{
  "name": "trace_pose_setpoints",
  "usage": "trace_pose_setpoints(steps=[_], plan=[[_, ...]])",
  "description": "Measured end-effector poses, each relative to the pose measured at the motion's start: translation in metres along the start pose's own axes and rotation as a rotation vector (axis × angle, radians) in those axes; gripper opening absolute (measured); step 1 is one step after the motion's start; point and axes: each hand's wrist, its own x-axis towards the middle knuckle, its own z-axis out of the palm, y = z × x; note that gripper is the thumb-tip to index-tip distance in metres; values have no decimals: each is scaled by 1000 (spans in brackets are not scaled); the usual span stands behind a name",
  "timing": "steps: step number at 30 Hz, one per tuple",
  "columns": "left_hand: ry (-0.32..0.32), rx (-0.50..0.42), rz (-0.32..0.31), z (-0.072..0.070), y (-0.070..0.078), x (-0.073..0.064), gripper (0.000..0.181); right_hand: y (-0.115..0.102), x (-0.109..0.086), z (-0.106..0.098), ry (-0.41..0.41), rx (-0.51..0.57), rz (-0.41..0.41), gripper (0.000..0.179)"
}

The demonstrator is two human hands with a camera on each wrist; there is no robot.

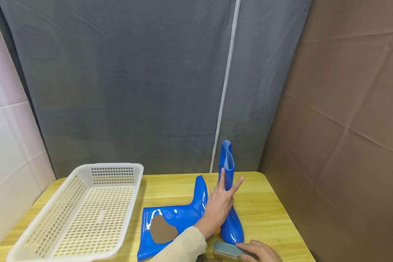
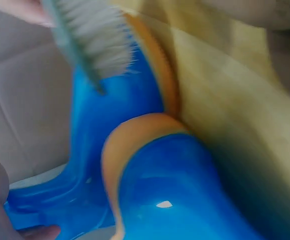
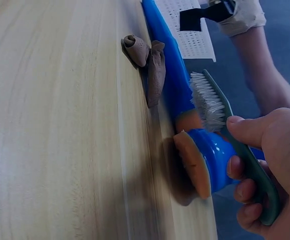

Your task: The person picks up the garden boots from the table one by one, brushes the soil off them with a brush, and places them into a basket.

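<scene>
A blue rain boot (image 1: pixel 233 227) with an orange sole stands on the table, toe pointing toward me. My left hand (image 1: pixel 217 207) holds its shaft, two digits spread on either side. In my right hand (image 3: pixel 270 165) is a green scrub brush (image 3: pixel 247 155), gripped by the handle with the thumb pressed along it. Pale bristles (image 2: pixel 107 42) hang over the standing boot's toe in the left wrist view. A second blue boot (image 1: pixel 186 214) lies on its side, its sole end against the first, with a flat brown patch (image 1: pixel 163 229) on its shaft.
A white perforated basket (image 1: pixel 126 225) stands at the left of the wooden table (image 1: pixel 265 203). Crumpled brown cloth (image 3: pixel 156 72) lies beside the lying boot in the right wrist view. A grey curtain (image 1: pixel 134 91) hangs behind, and a brown one (image 1: pixel 353 127) at the right.
</scene>
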Motion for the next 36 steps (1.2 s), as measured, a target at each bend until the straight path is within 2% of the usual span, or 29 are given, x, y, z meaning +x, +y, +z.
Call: trace_pose_setpoints(steps=[3,7,13,16,19,25,28,31,33,36], plan=[[-58,32,-32,3,-1,-4,73,1,-1,1,-4,23,11,40],[-69,57,-31,9,-5,-7,71,1,-3,2,-3,51,34,41],[-118,-78,1,13,-12,-12,83,0,-5,2,-21,72,46,41],[-87,-123,33,14,-14,-14,85,0,-6,2,-29,76,56,41],[-23,-149,62,14,-17,-14,87,2,-7,3,-11,58,44,41],[64,-224,87,15,-23,-14,92,4,-7,5,5,46,17,40],[109,-241,103,16,-25,-16,92,5,-7,5,-9,57,16,41],[163,-220,120,17,-27,-16,92,4,-7,5,-26,62,25,41],[180,-192,100,18,-28,-15,96,4,-7,5,-36,63,35,42],[152,-153,6,20,-26,-13,105,3,-6,5,-44,64,46,42]])
